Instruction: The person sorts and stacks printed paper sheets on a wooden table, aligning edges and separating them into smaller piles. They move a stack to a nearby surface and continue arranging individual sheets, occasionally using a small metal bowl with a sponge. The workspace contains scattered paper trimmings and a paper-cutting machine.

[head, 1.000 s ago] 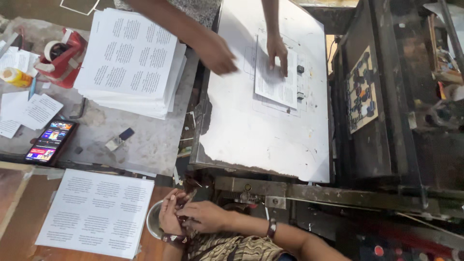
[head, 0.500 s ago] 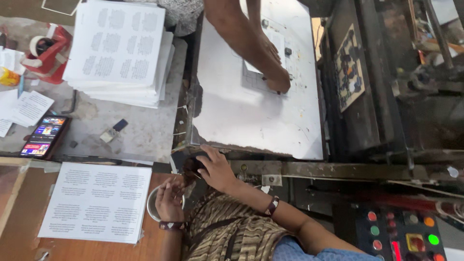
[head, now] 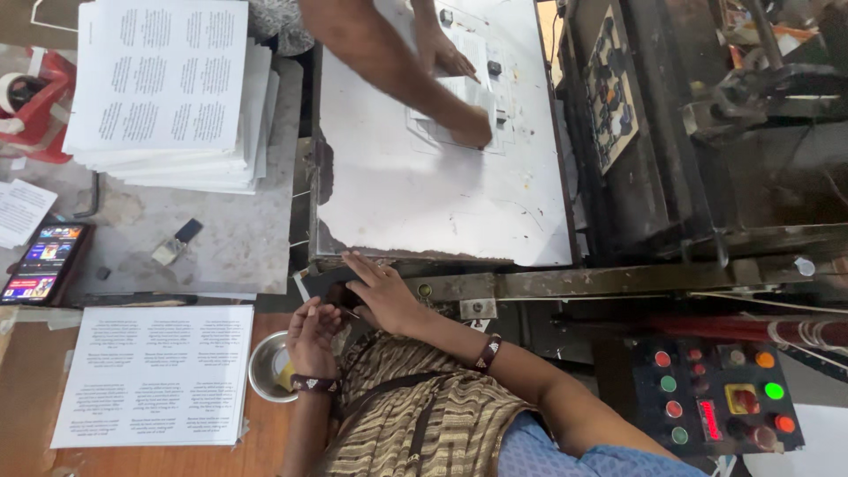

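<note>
Hands (head: 375, 287) seemingly at platen (head: 424, 203) edge

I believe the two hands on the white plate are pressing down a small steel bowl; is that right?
Not quite. The head view shows one hand and the other hand on the white plate pressing down a paper sheet, not a bowl. The small steel bowl sits on the wooden table, beside a co-worker's hand.

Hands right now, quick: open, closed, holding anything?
Left hand: fingers curled, contents cannot be told.
Right hand: open, resting at front edge of white press bed.
</note>
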`<act>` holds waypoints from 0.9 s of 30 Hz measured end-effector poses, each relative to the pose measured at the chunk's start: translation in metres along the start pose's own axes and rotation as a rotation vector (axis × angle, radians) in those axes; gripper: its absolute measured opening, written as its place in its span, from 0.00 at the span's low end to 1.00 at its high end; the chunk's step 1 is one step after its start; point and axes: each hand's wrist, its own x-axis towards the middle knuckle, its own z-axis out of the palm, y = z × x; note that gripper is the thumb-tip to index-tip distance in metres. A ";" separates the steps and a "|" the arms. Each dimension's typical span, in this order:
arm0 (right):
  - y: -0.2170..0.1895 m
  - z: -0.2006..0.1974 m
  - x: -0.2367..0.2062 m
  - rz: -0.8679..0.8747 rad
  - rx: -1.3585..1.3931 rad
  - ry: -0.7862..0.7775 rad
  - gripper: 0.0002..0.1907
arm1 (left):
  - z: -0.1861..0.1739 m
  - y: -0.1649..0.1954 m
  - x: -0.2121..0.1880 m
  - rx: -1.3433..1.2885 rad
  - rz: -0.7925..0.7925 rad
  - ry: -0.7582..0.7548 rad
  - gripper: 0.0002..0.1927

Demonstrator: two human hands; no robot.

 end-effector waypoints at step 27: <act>0.003 0.007 0.008 -0.030 -0.156 -0.110 0.24 | 0.011 -0.003 0.014 0.013 -0.015 0.010 0.11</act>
